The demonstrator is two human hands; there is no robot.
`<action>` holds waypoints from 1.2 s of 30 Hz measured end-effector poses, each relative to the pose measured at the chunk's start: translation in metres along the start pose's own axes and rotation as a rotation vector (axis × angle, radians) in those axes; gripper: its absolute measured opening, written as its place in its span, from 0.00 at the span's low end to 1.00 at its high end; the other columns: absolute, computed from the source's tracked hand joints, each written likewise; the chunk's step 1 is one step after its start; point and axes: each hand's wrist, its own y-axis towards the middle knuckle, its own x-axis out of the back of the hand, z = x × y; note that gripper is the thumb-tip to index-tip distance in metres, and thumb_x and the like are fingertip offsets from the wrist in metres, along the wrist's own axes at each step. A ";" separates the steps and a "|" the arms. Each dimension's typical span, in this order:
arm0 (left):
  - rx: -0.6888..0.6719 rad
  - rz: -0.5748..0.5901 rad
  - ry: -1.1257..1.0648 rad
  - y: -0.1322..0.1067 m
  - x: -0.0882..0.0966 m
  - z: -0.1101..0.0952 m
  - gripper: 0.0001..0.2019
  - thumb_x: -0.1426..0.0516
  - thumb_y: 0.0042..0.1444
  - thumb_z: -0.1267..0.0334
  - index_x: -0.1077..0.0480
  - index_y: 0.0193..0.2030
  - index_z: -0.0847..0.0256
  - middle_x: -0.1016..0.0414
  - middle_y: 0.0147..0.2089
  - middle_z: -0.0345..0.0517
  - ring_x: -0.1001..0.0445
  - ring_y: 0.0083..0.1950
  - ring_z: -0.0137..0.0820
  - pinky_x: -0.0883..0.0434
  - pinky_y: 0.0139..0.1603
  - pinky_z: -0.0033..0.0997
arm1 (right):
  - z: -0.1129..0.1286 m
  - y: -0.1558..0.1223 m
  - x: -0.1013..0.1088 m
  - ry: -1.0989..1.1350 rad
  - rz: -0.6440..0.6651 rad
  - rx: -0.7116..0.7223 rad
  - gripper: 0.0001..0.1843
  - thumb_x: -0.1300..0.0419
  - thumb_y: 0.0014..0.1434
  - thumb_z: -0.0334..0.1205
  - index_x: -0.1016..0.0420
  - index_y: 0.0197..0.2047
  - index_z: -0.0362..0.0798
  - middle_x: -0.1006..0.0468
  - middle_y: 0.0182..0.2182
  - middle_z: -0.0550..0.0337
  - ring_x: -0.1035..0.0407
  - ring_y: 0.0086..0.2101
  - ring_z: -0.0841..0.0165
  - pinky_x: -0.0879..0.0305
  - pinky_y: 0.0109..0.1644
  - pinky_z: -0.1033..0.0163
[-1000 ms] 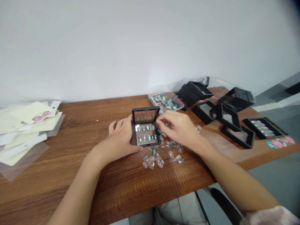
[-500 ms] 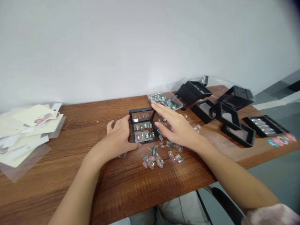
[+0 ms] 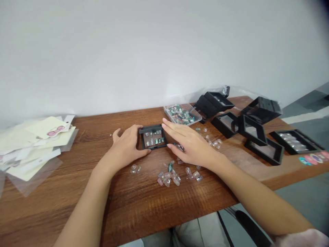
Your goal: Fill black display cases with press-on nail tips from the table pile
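A small black display box [image 3: 153, 146] with a clear window holds rows of press-on nails [image 3: 151, 141], some clear, some green. My left hand [image 3: 125, 145] wraps its left side, thumb along the front edge and fingers at the back corner. At the right side of the box, my right hand [image 3: 191, 142] has its fingertips on the back corner and its thumb by the front corner. The windowed lid [image 3: 150, 130] lies low over the nails. Loose press-on nails [image 3: 168, 176] are scattered in front of the box.
Behind my right hand stands a clear plastic tray [image 3: 196, 120] of green nails. Several black frames and boxes [image 3: 253, 130] are piled at the right, near a box of pale nails [image 3: 293, 142]. Cards and clear sleeves [image 3: 38, 140] are stacked at the left.
The lid, raised at the back before, has come down over the nails. Both hands stay at the box sides. The view has shifted slightly.
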 end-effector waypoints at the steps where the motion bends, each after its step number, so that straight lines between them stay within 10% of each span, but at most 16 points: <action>1: 0.006 -0.002 0.000 0.000 0.000 0.001 0.35 0.39 0.52 0.47 0.47 0.63 0.55 0.33 0.63 0.57 0.35 0.65 0.52 0.58 0.66 0.69 | 0.000 0.000 0.000 -0.017 0.009 0.009 0.37 0.46 0.65 0.34 0.54 0.74 0.47 0.48 0.71 0.47 0.48 0.68 0.58 0.44 0.69 0.44; 14: -0.008 -0.005 0.031 -0.002 0.006 -0.001 0.26 0.41 0.56 0.51 0.43 0.57 0.57 0.32 0.64 0.55 0.33 0.64 0.49 0.60 0.66 0.69 | 0.003 -0.001 -0.014 -0.123 0.166 0.140 0.23 0.50 0.68 0.32 0.33 0.64 0.39 0.35 0.65 0.44 0.37 0.63 0.60 0.38 0.66 0.50; 36: 0.021 0.001 0.029 -0.001 0.001 0.001 0.33 0.44 0.59 0.42 0.47 0.64 0.58 0.34 0.65 0.59 0.34 0.65 0.52 0.59 0.67 0.68 | 0.008 -0.001 -0.017 -0.107 0.265 0.089 0.25 0.46 0.67 0.36 0.36 0.66 0.41 0.40 0.68 0.43 0.41 0.65 0.57 0.37 0.65 0.48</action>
